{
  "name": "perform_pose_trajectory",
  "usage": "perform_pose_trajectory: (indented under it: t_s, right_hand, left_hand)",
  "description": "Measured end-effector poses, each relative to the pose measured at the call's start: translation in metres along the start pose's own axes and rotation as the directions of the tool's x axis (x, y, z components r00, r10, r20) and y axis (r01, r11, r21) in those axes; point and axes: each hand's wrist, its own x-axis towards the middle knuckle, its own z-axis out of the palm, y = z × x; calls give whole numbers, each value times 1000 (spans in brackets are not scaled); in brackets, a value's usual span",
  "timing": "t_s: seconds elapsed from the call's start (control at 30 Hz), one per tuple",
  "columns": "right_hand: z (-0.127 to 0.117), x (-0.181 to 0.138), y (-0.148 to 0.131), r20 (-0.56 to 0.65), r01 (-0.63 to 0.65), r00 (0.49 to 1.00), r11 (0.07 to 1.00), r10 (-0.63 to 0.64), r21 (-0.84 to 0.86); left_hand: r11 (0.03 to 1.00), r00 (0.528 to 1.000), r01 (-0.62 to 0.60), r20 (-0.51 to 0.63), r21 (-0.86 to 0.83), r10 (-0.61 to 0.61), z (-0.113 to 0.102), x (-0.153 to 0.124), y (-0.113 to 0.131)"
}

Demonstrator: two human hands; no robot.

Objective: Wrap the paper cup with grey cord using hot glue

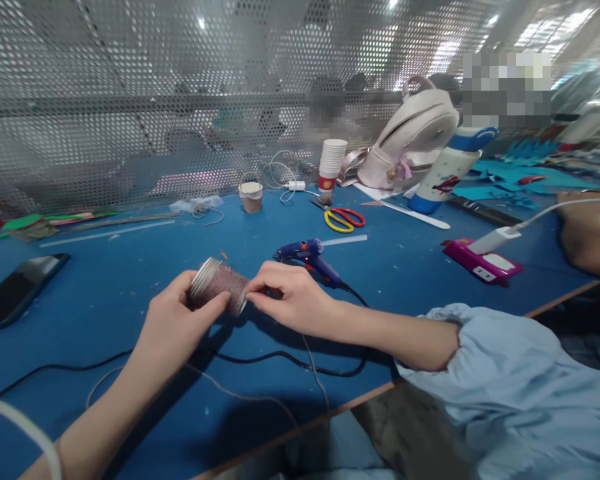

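Observation:
My left hand [180, 313] is wrapped around a cup [219, 285] lying tilted on its side, wound with rows of greyish-brown cord. Thumb and fingers of my right hand [287, 297] are pinched together at the cup's right end, apparently on the cord; the fingertips hide the exact spot. A loose length of thin cord [314, 370] hangs below my right hand and runs over the table edge. Just behind that hand lies a blue glue gun [305, 252] with a clear glue stick [345, 240] in its back.
Scissors [344, 219], stacked paper cups [333, 163], a small brown-wrapped cup [251, 195], a backpack [405, 143] and a bottle [447, 173] stand or lie behind. A phone [23, 287] lies left, a purple power strip [483, 262] right, near another person's hand [587, 230]. A black cable [275, 357] crosses the front.

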Motion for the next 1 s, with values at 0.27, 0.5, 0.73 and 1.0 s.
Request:
perform_pose_trajectory:
  t_s: [0.27, 0.5, 0.73, 1.0]
  right_hand:
    - [2, -1, -1, 1, 42, 999, 999, -42, 1]
    - [1, -4, -8, 73, 125, 989, 992, -125, 5]
    - [0, -3, -10, 60, 158, 986, 987, -158, 8]
    - [0, -1, -8, 19, 133, 991, 991, -133, 9]
  left_hand:
    - [999, 999, 32, 15, -36, -31, 3, 1, -1]
    - [988, 993, 115, 34, -106, -112, 7, 0, 3]
    - [975, 981, 185, 75, -123, -176, 9, -1, 0]
    - [959, 974, 221, 81, -179, -210, 10, -1, 0]
